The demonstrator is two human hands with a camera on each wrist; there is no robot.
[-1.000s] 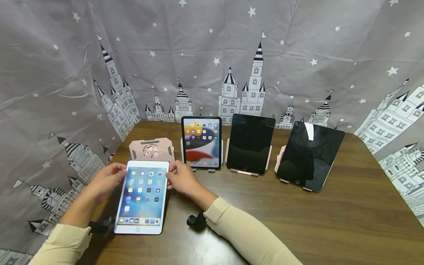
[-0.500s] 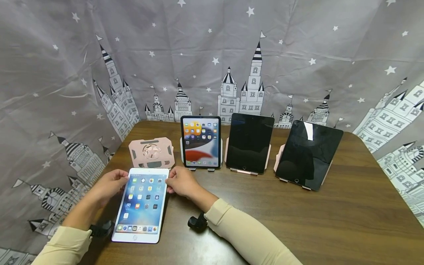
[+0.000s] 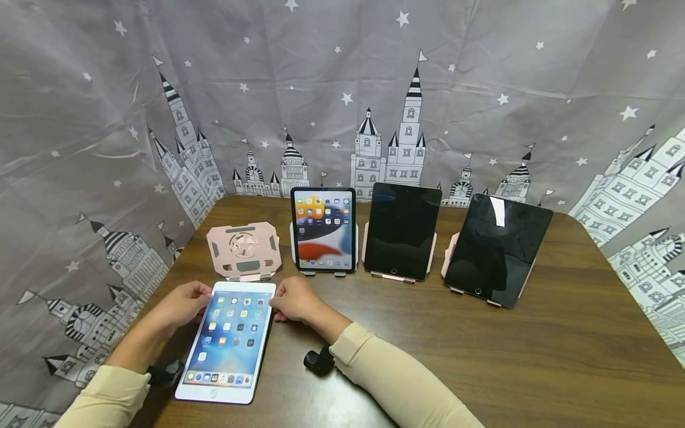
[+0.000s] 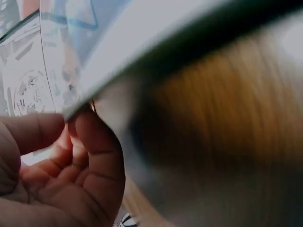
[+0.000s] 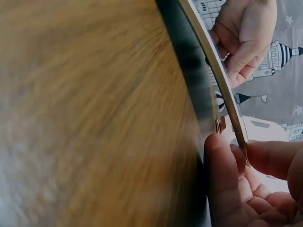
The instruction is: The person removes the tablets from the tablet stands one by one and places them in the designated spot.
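Note:
A white tablet with a lit blue screen of app icons lies face up before the person, its far end toward a pink stand. My left hand pinches its upper left edge between thumb and fingers. On the opposite edge, my right hand pinches the upper right side. The right wrist view shows the tablet's thin edge raised over the wood, with fingertips under it. Just beyond the tablet stands the pink folding stand with nothing on it, its lower lip close to the tablet's far end.
Along the back of the wooden table stand a tablet with a lit colourful screen, a dark tablet and another dark tablet, each on a stand. A grey castle-print curtain hangs behind the table.
Both hands have drawn the white tablet toward the person, away from the pink stand. More of the stand, including its lower lip, now shows.

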